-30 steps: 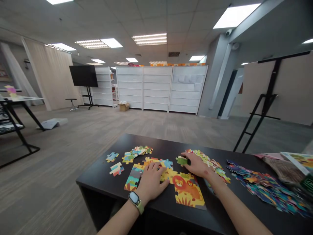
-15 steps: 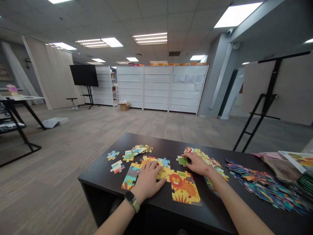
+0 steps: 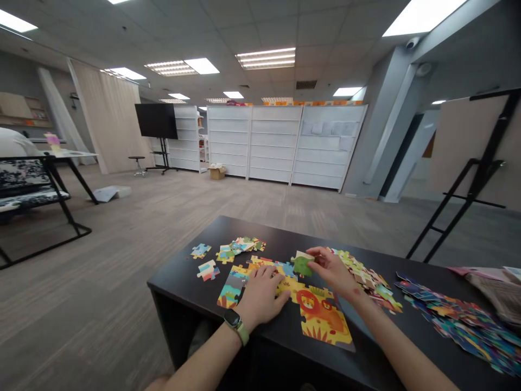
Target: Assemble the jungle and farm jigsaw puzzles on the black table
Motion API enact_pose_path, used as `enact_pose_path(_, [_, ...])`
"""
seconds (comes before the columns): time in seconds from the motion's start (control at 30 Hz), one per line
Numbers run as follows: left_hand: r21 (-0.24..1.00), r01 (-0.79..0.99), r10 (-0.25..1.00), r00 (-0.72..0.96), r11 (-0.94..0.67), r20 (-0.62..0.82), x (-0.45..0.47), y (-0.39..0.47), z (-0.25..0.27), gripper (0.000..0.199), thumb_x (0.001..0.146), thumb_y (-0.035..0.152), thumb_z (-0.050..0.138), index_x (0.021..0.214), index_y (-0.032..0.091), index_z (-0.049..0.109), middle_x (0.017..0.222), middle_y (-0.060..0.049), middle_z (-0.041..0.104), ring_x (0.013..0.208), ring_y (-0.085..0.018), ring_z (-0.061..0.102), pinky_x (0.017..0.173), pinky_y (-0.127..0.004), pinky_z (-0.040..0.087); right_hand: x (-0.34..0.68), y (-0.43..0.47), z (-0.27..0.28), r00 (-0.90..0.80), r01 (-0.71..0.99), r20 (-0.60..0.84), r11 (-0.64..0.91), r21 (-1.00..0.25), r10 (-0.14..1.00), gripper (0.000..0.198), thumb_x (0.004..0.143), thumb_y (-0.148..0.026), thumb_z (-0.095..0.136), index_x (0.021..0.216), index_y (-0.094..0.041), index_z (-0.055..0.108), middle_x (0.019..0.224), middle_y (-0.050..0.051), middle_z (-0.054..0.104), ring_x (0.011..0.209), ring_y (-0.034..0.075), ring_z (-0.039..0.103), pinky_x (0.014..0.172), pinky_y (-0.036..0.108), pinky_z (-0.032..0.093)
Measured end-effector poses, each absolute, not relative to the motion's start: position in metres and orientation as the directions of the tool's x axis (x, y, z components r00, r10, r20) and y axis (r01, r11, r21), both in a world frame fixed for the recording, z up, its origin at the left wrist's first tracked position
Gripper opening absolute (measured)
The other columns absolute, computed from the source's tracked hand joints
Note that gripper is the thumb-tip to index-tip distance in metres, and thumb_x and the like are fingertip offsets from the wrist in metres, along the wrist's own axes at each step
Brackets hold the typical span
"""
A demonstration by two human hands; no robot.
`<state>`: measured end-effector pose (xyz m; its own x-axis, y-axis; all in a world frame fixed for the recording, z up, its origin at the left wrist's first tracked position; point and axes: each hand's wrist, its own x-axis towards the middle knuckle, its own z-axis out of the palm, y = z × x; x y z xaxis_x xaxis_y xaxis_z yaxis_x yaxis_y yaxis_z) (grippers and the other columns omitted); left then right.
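Observation:
My right hand (image 3: 332,270) pinches a green and cream puzzle piece (image 3: 302,264) by its right side, just beyond the joined puzzle's upper edge. Whether the piece touches the table I cannot tell. Flat across the middle of the partly joined puzzle (image 3: 321,316) lies my left hand (image 3: 262,294), fingers stretched out, covering part of it. Two orange lions on yellow show at the puzzle's right, and a grey, teal and green section at its left. A watch (image 3: 235,321) is on the left wrist.
Loose pieces (image 3: 240,246) lie at the table's back left, with a pile of greenish pieces (image 3: 368,274) beyond my right forearm. Farther right spreads a heap of dark blue, colourful pieces (image 3: 459,315) near a bag (image 3: 488,293). The dark table's (image 3: 183,282) left edge drops to the floor.
My right hand has drawn the green piece away from the loose pile and tilted it up beside the joined puzzle. My left hand stays on the puzzle. The view has turned slightly left.

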<state>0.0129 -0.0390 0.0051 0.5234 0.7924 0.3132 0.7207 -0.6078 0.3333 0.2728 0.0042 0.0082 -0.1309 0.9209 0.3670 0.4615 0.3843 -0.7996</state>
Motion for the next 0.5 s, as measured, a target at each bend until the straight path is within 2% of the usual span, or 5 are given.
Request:
enact_pose_path(0.1, [0.339, 0.714, 0.79, 0.529, -0.612, 0.31, 0.018, -0.039, 0.005, 0.038, 0.094, 0.048, 0.051, 0.124, 0.027, 0.062, 0.131, -0.007, 0.057, 0.123, -0.03, 0.048, 0.107, -0.046, 0.037, 0.267, 0.004, 0.002, -0.158, 0.404, 0.316, 0.353, -0.844, 0.936, 0.032, 0.082, -0.042, 0.064, 0.107, -0.022, 0.061, 0.104, 0.007, 0.07, 0.098, 0.023, 0.068, 0.087, 0.037, 0.055])
enact_pose_path(0.23, [0.322, 0.71, 0.779, 0.548, -0.626, 0.306, 0.024, -0.043, 0.005, 0.04, 0.093, 0.049, 0.052, 0.125, 0.026, 0.06, 0.134, -0.008, 0.055, 0.124, -0.03, 0.047, 0.107, -0.046, 0.036, 0.271, 0.006, -0.005, -0.13, 0.443, 0.249, 0.281, -0.851, 0.96, 0.035, 0.083, -0.049, 0.061, 0.105, -0.021, 0.062, 0.099, 0.007, 0.071, 0.091, 0.022, 0.069, 0.078, 0.035, 0.059])
enact_pose_path(0.5, [0.303, 0.714, 0.774, 0.559, -0.631, 0.296, 0.025, -0.045, 0.005, 0.04, 0.095, 0.048, 0.05, 0.127, 0.026, 0.059, 0.137, -0.008, 0.053, 0.127, -0.031, 0.045, 0.108, -0.046, 0.035, 0.273, 0.006, -0.004, -0.113, 0.389, 0.2, 0.229, -0.892, 0.973, 0.034, 0.081, -0.046, 0.063, 0.104, -0.021, 0.062, 0.098, 0.006, 0.071, 0.088, 0.022, 0.071, 0.076, 0.035, 0.06])
